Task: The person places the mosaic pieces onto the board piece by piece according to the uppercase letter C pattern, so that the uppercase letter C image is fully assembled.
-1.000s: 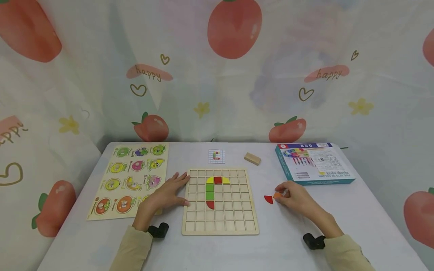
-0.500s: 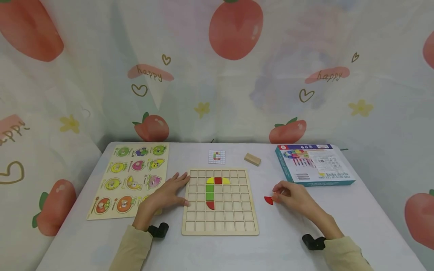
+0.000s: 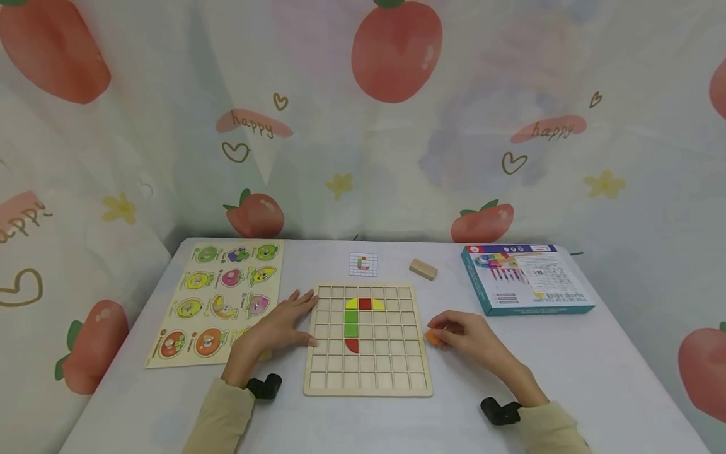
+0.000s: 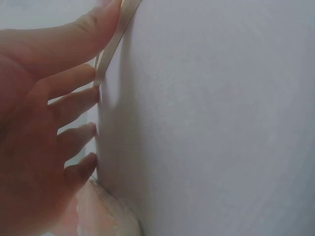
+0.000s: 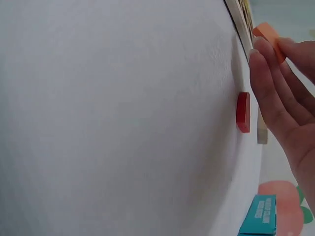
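Observation:
Between the thumb and fingers of my right hand (image 3: 471,340) is a small orange block (image 3: 433,338), held just off the right rim of the wooden grid board (image 3: 391,363). The right wrist view shows that orange block (image 5: 270,41) raised above the white tabletop. Below it lies a red block (image 5: 243,112), which the hand covers in the head view. My left hand (image 3: 278,328) rests with spread fingers on the board's left edge. Set in the grid are two yellow corner pieces, a red square (image 3: 365,304), two green squares (image 3: 351,316) and a red quarter-round piece (image 3: 352,345).
Behind the board lie a small pattern card (image 3: 363,265) and a plain wooden block (image 3: 423,269). A teal-edged box (image 3: 527,284) stands at the back right. A fruit peg puzzle (image 3: 218,274) occupies the left side, close to the left forearm.
My right hand has picked up the orange block and carried it left, up to the board's right edge. The red block has gone out of sight in the head view. The left hand stays put.

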Motion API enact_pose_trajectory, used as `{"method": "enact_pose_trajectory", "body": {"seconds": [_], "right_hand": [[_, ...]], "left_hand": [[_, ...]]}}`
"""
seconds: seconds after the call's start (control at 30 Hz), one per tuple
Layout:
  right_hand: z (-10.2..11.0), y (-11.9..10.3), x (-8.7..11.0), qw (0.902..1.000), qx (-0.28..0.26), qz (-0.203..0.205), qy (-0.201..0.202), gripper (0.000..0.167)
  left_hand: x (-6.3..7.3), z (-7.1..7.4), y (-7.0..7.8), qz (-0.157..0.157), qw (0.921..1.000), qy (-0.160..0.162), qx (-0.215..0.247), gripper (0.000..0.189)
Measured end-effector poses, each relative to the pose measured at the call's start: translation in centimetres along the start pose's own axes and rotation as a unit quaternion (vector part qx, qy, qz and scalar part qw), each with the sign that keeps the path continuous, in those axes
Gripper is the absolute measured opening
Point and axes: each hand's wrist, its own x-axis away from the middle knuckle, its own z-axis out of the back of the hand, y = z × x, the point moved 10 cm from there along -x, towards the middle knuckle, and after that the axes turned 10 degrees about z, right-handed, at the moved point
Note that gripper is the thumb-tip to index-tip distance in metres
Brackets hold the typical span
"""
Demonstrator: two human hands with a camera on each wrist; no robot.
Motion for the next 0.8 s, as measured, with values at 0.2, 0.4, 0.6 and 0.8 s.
{"method": "enact_pose_trajectory", "body": {"seconds": [0.2, 0.4, 0.6, 0.8], "right_hand": [[-1.8, -1.0, -0.5, 0.9985, -0.051, 0.003, -0.019, 0.021], [-3.4, -1.7, -1.1, 0.9986, -0.045, -0.002, -0.029, 0.024], [-4.7, -2.6, -1.7, 0.9985, -0.040, 0.002, -0.036, 0.031], [-5.8, -3.8, -2.5, 0.9974, -0.042, 0.033, -0.048, 0.031]], "left_hand": [[0.1, 0.1, 0.3, -0.001, 1.0000, -0.002, 0.003, 0.093], [0.3, 0.2, 0.4, -0.002, 1.0000, -0.003, 0.006, 0.093], [0.2, 0.2, 0.2, 0.001, 1.0000, -0.004, 0.005, 0.093], [0.1, 0.2, 0.2, 0.000, 1.0000, -0.004, 0.006, 0.094]]}}
